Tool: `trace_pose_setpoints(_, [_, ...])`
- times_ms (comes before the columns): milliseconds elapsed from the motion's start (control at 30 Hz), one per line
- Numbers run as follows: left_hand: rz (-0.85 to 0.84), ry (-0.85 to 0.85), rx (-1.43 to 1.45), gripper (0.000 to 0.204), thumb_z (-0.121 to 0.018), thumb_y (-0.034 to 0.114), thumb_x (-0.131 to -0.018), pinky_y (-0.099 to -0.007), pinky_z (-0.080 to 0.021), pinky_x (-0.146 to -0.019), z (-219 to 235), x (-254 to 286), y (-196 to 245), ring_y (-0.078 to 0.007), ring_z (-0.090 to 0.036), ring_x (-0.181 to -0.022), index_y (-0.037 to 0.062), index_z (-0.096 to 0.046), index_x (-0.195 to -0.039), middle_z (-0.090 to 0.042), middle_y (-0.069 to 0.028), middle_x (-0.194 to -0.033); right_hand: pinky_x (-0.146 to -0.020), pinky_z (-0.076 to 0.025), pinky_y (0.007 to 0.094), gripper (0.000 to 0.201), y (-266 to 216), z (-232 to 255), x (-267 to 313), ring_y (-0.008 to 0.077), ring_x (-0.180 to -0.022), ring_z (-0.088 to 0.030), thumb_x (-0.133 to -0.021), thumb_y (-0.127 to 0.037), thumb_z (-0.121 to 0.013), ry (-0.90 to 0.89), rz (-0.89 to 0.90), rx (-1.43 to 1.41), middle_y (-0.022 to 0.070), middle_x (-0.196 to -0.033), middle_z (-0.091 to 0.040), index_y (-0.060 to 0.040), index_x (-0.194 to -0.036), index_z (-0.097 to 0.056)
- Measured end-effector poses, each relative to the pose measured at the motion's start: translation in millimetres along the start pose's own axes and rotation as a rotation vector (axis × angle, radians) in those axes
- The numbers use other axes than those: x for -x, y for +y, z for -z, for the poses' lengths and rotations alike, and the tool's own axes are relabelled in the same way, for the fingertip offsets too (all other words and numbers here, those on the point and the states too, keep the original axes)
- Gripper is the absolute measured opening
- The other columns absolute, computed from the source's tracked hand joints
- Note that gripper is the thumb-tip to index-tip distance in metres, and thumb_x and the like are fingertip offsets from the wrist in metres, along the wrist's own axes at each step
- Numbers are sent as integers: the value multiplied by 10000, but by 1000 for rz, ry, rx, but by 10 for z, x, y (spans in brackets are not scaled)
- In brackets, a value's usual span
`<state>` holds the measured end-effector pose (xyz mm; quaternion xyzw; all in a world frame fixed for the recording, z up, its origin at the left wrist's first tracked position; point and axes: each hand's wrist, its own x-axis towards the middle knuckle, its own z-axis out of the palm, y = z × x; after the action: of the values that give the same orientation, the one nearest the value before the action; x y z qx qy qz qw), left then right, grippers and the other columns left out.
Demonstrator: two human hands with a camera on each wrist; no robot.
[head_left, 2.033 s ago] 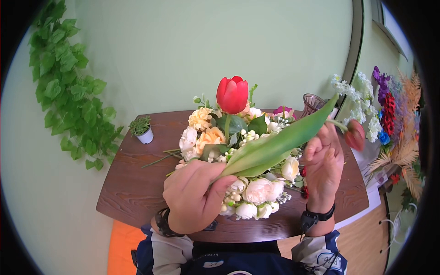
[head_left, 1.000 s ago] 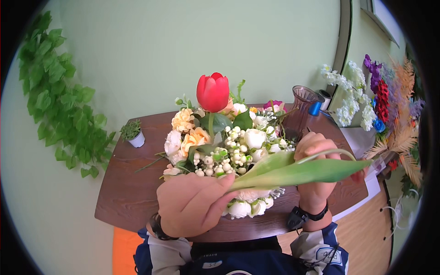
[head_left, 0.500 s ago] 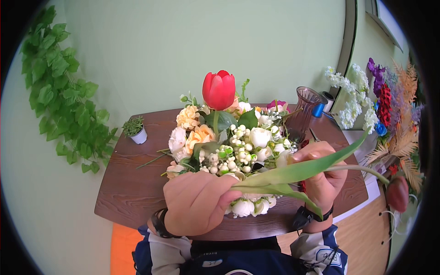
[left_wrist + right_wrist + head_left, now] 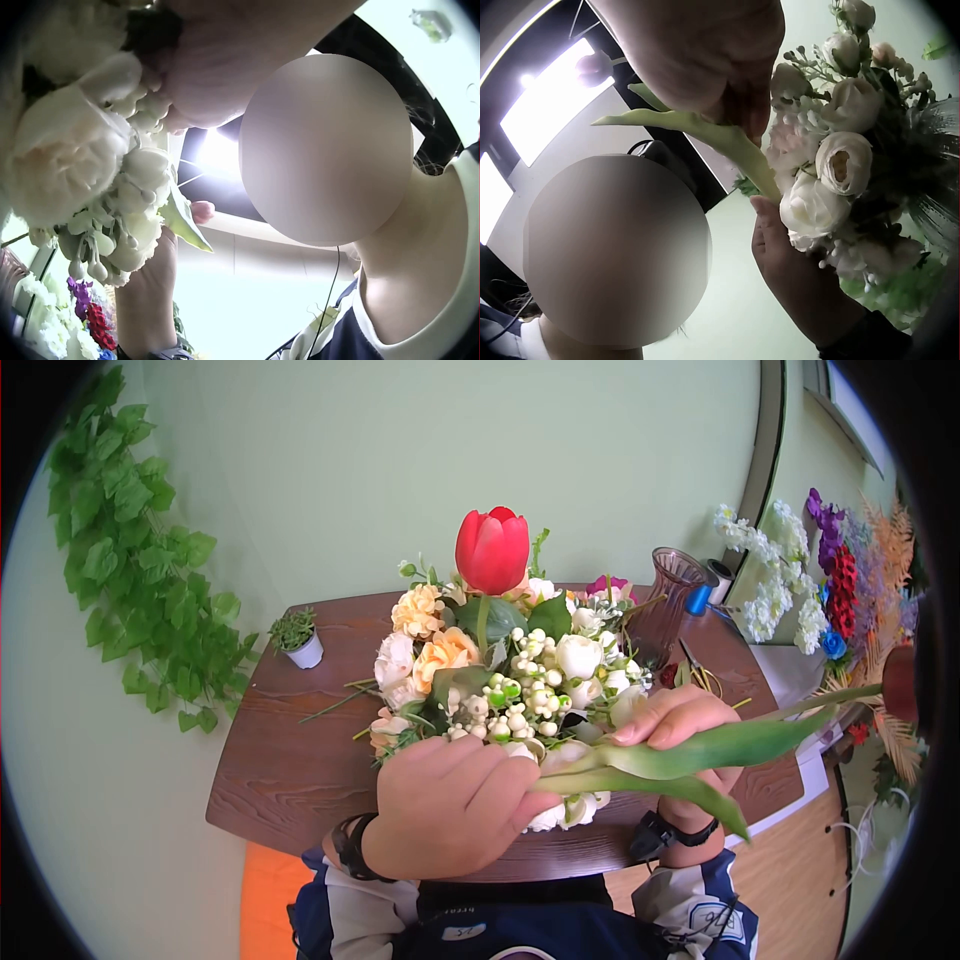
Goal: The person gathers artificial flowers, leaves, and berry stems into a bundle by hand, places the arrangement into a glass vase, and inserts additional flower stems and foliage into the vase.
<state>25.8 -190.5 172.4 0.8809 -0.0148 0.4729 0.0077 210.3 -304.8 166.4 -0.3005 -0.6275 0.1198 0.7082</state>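
In the head view the left hand (image 4: 455, 805) pinches the lower end of a tulip stem with long green leaves (image 4: 690, 753). The right hand (image 4: 690, 735) has its fingers curled over the same stem and leaves, farther along. The dark red tulip head (image 4: 900, 685) points right, at the edge of the head view; it also shows small in the right wrist view (image 4: 594, 69). Behind the hands is an arrangement of white and peach flowers (image 4: 580, 657), with a bright red tulip (image 4: 492, 550) upright above it.
A purple glass vase (image 4: 660, 610) stands at the back right of the brown table (image 4: 270, 760), near a blue spool (image 4: 698, 600) and scissors (image 4: 700, 672). At the left is a small potted plant (image 4: 300, 640). Loose stems lie left of the arrangement; more flowers (image 4: 765, 580) stand at the right.
The right hand has moved left along the held tulip and now curls over its leaves. The tulip's head has swung from the upper right to the far right edge, and its leaves point lower.
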Motion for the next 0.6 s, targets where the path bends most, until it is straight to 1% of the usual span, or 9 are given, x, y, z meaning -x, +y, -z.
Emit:
trace_pose_setpoints(33, [-9, -23, 11, 255, -673, 304, -802, -320, -326, -433, 17, -8, 2, -219, -472, -463, 62, -598, -774, -490, -31, -572, -698, -549, 367, 312, 14, -18, 8, 294, -797, -673, -878, -265, -608, 36, 37, -80, 235, -871, -666, 44, -857, -646])
trace_pose_setpoints(200, [-10, -75, 49, 323, -746, 352, -716, -282, -359, -460, 166, 1, -42, -174, -492, -517, 74, -608, -803, -536, -10, -649, -679, -552, 351, 320, -43, 46, -6, 272, -776, -658, -862, -257, -644, 108, 138, -26, 200, -856, -646, 47, -949, -596])
trace_pose_setpoints(267, [45, 94, 58, 406, -728, 436, -722, -295, -398, -495, 214, 15, -85, -197, -532, -578, 70, -646, -876, -578, -20, -701, -700, -562, 327, 350, -95, 235, -42, 254, -779, -645, -865, -239, -650, 136, 250, 121, 157, -866, -619, 43, -1038, -538])
trace_pose_setpoints(300, [44, 99, 56, 406, -728, 436, -722, -295, -398, -495, 219, 3, -114, -197, -532, -578, 70, -646, -876, -578, -20, -701, -700, -562, 327, 350, -106, 311, -84, 254, -779, -645, -865, -239, -650, 132, 254, 122, 157, -866, -619, 43, -1038, -538])
trace_pose_setpoints(367, [38, 210, 7, 483, -689, 506, -736, -309, -431, -556, 225, -39, -183, -227, -565, -681, 72, -666, -946, -618, -39, -791, -716, -565, 318, 299, -113, 397, -202, 253, -817, -648, -893, -194, -613, 292, 351, 98, 160, -901, -622, 53, -1041, -533])
trace_pose_setpoints(400, [75, 117, -4, 510, -663, 540, -742, -332, -441, -659, 267, -62, -170, -243, -577, -825, 96, -667, -995, -627, -47, -927, -716, -565, 318, 299, -118, 410, -297, 253, -817, -648, -893, -194, -613, 292, 352, 98, 160, -901, -622, 53, -1041, -533])
trace_pose_setpoints(500, [-48, 3, -33, 595, -599, 640, -724, -373, -416, -752, 225, -104, -271, -275, -586, -858, 94, -686, -945, -641, -71, -997, -713, -564, 314, 221, -138, 401, -611, 250, -842, -655, -926, -132, -550, 191, 353, 275, 152, -943, -620, 56, -1043, -539])
trace_pose_setpoints(567, [-43, -36, -37, 549, -634, 600, -707, -372, -411, -758, 213, -103, -247, -268, -592, -882, 109, -687, -947, -636, -56, -1027, -709, -550, 295, 174, -112, 293, -768, 205, -842, -655, -951, -96, -493, 71, 129, 299, 137, -948, -628, 50, -1028, -550])
trace_pose_setpoints(600, [-37, -75, -43, 507, -669, 560, -691, -371, -405, -764, 212, -91, -238, -260, -597, -906, 124, -689, -949, -632, -41, -1057, -709, -550, 295, 174, -117, 208, -827, 205, -842, -655, -951, -96, -493, 69, 130, 298, 137, -948, -628, 50, -1028, -550])
